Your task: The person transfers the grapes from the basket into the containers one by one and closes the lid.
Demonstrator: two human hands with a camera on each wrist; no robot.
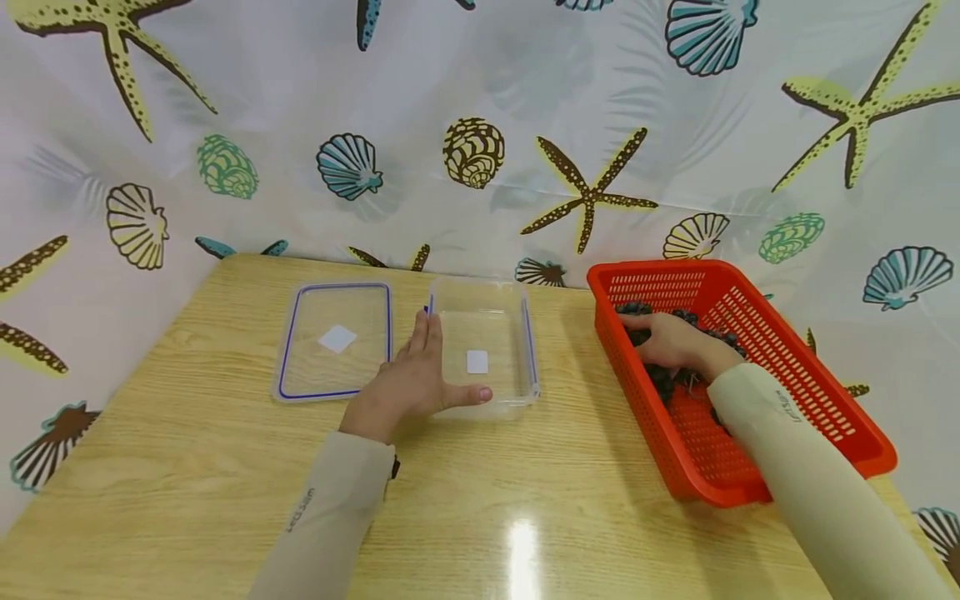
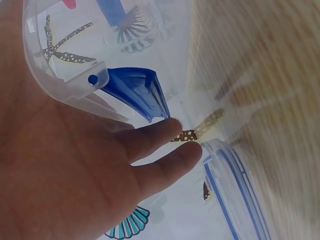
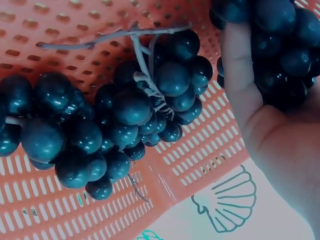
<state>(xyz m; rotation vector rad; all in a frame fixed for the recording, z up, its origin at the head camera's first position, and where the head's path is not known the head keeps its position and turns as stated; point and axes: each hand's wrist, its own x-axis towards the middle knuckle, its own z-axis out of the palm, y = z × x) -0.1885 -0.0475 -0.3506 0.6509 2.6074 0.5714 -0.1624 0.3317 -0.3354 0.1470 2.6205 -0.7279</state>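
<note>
One basket (image 1: 675, 462), box (image 1: 491, 333), lid (image 1: 337, 367); grapes (image 3: 132, 106), perhaps dozens

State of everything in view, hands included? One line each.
Container: upright, uncovered, seemingly empty
Lid: off, flat on table
Blue clip: unfastened
Grapes: bunched on stems
Basket: upright, holding grapes
Left hand: fingers straight, touching container
Right hand: gripping grapes in basket
Cloth: hanging behind table

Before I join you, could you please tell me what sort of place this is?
Probably an indoor tabletop workspace: there is a wooden table, a shell-print cloth behind it, and a red basket of grapes.
</note>
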